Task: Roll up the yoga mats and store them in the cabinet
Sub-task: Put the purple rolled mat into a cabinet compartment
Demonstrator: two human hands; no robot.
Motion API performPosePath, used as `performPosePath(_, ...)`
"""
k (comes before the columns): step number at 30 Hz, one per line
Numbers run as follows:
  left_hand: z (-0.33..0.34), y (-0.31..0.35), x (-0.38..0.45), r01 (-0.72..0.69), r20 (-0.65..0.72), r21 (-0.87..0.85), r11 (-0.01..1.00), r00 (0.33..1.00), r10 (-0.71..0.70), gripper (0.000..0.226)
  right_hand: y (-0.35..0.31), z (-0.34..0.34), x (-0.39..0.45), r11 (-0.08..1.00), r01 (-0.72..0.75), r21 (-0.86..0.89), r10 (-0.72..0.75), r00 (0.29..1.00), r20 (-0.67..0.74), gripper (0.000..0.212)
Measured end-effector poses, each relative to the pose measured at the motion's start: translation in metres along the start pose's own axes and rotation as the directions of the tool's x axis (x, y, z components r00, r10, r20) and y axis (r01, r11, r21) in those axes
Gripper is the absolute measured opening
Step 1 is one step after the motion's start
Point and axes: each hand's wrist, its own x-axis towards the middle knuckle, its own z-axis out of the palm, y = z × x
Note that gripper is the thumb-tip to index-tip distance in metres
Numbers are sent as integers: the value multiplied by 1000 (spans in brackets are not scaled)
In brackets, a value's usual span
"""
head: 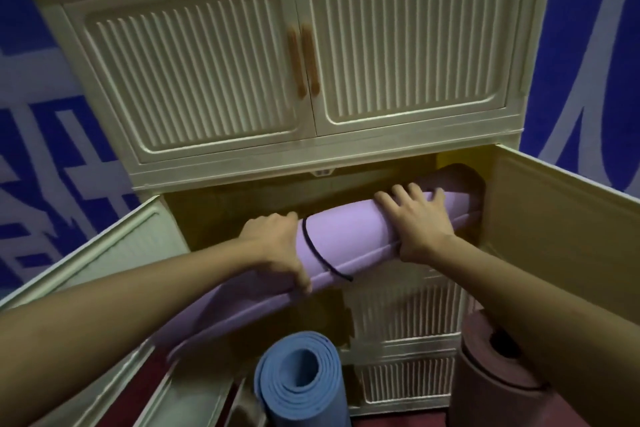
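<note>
A rolled purple yoga mat, bound by a black elastic band, lies slanted across the open middle compartment of the cream cabinet. Its far right end is inside the compartment; its near left end sticks out below my left forearm. My left hand grips the roll just left of the band, thumb underneath. My right hand lies over the roll's right part, fingers spread on top and thumb at the lower edge.
The compartment's two doors stand open, left door and right door. The upper doors with orange handles are closed. A rolled blue mat and a rolled reddish-brown mat stand upright on the floor in front.
</note>
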Motion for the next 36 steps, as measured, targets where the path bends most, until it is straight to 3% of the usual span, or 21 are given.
performPosePath(4,-2,-6,19,-58,-73,22,998,996,59,112,5,2,12,999,-41,-32,42,999,21,103)
performPosePath(7,-5,0,39,-46,-107,39,998,993,50,87,13,11,21,992,-112,-53,114,993,37,95)
performPosePath(10,-8,-8,63,28,-17,-12,1000,999,-28,58,10,18,36,990,-129,-56,131,991,32,94)
performPosePath(12,2,-14,81,76,113,-48,996,991,-70,46,5,27,43,991,-123,-56,123,992,4,96)
performPosePath(15,32,-16,98,123,257,-45,991,960,-108,50,-2,48,48,994,-75,-75,76,997,18,98)
performPosePath(19,49,-18,107,157,275,-82,984,953,-130,62,3,64,48,991,-81,-104,84,996,20,102)
performPosePath(21,48,-18,103,151,272,-79,985,954,-125,56,2,62,47,990,-77,-119,86,994,64,103)
performPosePath(23,47,-8,91,122,171,-46,991,979,-113,48,-3,55,43,990,-86,-108,101,985,142,96)
performPosePath(25,46,11,75,51,-39,-50,997,998,-53,44,-8,38,36,992,-113,-51,121,968,221,88)
performPosePath(28,35,44,50,-110,-295,-98,989,952,77,63,-23,1,21,987,-149,64,135,974,182,91)
performPosePath(31,11,60,13,-175,-345,-34,984,926,153,74,-40,-48,0,981,-127,145,113,988,103,80)
performPosePath(36,-24,38,-78,27,-326,3,1000,945,-25,73,-35,-118,-57,988,-137,75,136,990,28,75)
